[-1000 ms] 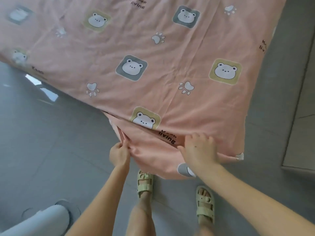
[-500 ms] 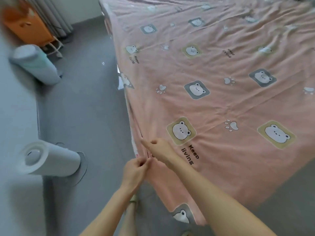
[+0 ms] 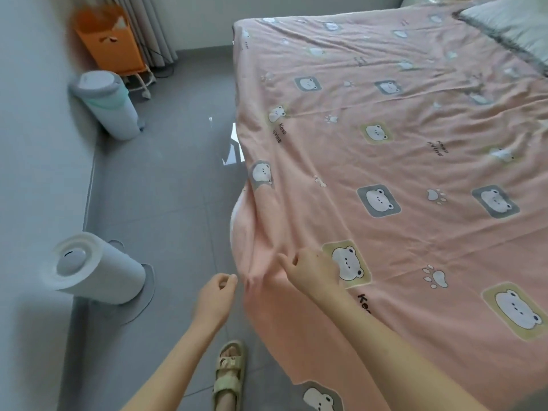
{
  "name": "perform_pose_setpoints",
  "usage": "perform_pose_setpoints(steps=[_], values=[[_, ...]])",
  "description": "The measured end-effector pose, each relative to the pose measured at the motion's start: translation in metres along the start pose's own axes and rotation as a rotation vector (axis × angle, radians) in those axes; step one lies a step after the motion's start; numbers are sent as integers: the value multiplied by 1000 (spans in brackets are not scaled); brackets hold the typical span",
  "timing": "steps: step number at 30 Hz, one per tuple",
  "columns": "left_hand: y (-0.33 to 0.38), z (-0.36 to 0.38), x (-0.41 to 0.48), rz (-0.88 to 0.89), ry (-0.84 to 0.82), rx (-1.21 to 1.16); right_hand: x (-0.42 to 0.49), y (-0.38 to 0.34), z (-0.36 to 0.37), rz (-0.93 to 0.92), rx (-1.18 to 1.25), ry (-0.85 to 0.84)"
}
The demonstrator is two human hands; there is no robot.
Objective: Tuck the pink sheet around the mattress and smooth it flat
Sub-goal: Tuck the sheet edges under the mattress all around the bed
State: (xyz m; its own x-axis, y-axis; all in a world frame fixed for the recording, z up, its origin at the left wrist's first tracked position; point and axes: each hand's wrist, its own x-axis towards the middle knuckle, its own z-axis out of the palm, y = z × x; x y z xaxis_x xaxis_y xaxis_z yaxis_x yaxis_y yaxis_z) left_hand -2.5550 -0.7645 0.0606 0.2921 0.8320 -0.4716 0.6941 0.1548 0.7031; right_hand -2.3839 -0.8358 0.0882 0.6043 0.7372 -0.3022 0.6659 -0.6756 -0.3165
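Note:
The pink sheet [image 3: 394,173], printed with bears and paw marks, covers the bed and hangs loose over the near corner. A sliver of white mattress [image 3: 234,216] shows under its lifted left edge. My right hand [image 3: 312,271] lies on the near-left corner with its fingers curled into a bunch of fabric; creases run out from it up the side. My left hand [image 3: 216,298] hovers over the floor just left of the hanging edge, fingers curled with thumb on forefinger, holding nothing, a narrow gap away from the cloth.
A white cylindrical appliance [image 3: 98,271] stands by the left wall. A grey-lidded bin [image 3: 106,105] and an orange basket [image 3: 109,40] are further back. A grey-trimmed pillow [image 3: 510,22] lies at the bed's far right. My sandalled foot [image 3: 228,372] is on the grey floor tiles.
My left hand has let go of the sheet's edge and drawn slightly left. My right hand stays on the corner. The view has lifted, so more of the bed shows.

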Motion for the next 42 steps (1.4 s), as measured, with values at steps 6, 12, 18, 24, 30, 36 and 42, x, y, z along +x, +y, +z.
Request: perform_pose_setpoints(steps=[6,12,18,24,30,36,42], values=[[-5,19,36,-53,-99,158,20,20,13,7,-128,-35],[-16,54,55,-138,-241,190,31,53,6,-242,-393,-158],[-23,101,52,-230,-419,153,36,113,20,-574,-682,-350],[-28,171,12,-383,-568,39,34,171,33,-932,-745,-572],[-38,234,-64,-748,-522,-46,31,218,25,-1148,-707,-614],[-62,292,-158,-1194,-720,-433,6,244,43,-1385,-691,-756],[-69,345,-215,-1283,-425,-1174,-23,251,72,-1470,-690,-829]])
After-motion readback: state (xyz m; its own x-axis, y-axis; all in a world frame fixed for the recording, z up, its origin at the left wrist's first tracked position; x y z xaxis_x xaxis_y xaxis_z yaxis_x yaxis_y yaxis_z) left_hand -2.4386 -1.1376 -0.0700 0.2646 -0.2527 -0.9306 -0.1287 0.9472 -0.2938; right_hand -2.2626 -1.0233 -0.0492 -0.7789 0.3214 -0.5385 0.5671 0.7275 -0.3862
